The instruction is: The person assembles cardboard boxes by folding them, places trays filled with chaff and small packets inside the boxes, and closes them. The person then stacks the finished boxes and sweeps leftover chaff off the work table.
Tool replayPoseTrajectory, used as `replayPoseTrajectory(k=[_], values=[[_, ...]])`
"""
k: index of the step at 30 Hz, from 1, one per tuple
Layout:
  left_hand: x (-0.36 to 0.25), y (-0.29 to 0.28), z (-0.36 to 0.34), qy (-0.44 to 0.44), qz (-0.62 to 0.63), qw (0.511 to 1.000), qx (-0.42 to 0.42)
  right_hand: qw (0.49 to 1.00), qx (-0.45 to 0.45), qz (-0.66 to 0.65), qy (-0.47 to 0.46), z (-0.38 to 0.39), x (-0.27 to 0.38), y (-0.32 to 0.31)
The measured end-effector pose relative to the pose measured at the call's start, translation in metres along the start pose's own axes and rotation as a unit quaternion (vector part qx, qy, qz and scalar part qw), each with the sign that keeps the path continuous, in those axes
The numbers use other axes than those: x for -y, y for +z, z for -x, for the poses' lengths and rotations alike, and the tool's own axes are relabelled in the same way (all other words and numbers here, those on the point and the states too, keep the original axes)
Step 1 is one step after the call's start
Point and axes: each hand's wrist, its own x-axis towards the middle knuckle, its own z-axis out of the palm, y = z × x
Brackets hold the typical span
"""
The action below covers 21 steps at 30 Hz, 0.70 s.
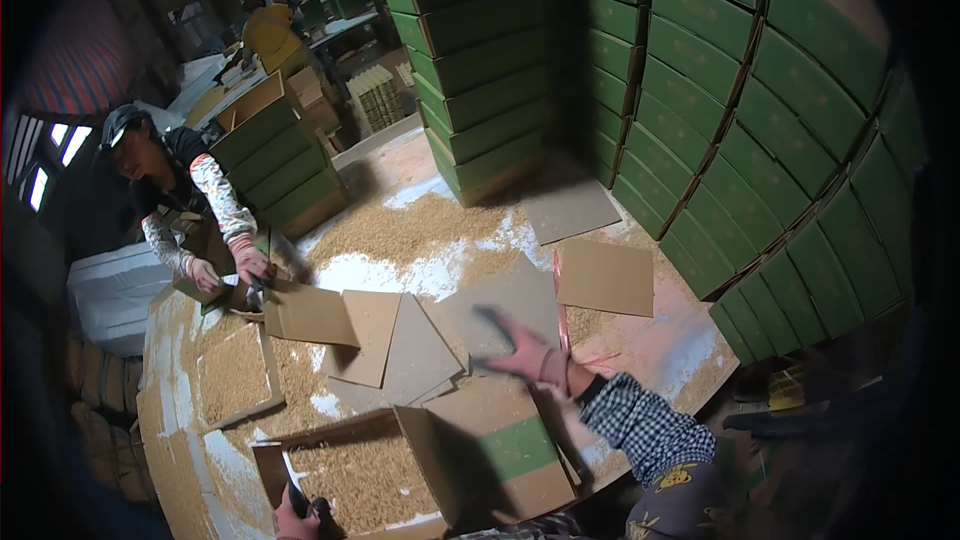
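An open cardboard box (270, 466) filled with tan, shaving-like loose material (365, 480) sits at the front of the table. Its brown flap with a green panel (515, 458) leans out to the right. At the box's near left wall is my left hand (293, 520), in a pink glove with dark fingertips, closed around the edge; part of it is cut off by the frame. My right hand (535, 352), gloved alike and slightly blurred, reaches over flat grey cardboard sheets (500, 305) with fingers spread and nothing held. More brown and grey sheets (370, 330) lie to its left.
Tall stacks of green boxes (700, 120) rise at the right and back. Across the table a person in a dark cap (170, 180) works at another box. Loose shavings (400, 225) cover much of the tabletop. A shallow filled frame (235, 375) lies at left.
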Motion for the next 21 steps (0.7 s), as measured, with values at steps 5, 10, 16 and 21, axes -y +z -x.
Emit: replayPoseTrajectory(k=[5,10,16,21], values=[[-0.028,0.007,0.011,0.29,-0.28,0.869,-0.287,0.706,-0.388,0.375,0.46,-0.002,-0.174,-0.173],[-0.042,0.011,0.013,-0.159,-0.076,0.973,-0.149,0.824,-0.155,0.495,0.227,-0.082,-0.177,-0.004],[-0.011,0.021,0.01,-0.143,-0.079,0.968,-0.189,0.879,-0.044,0.453,0.142,-0.19,-0.125,-0.047],[-0.02,0.024,0.02,-0.151,-0.104,0.964,-0.193,0.735,-0.143,0.602,0.277,-0.16,-0.2,-0.162]])
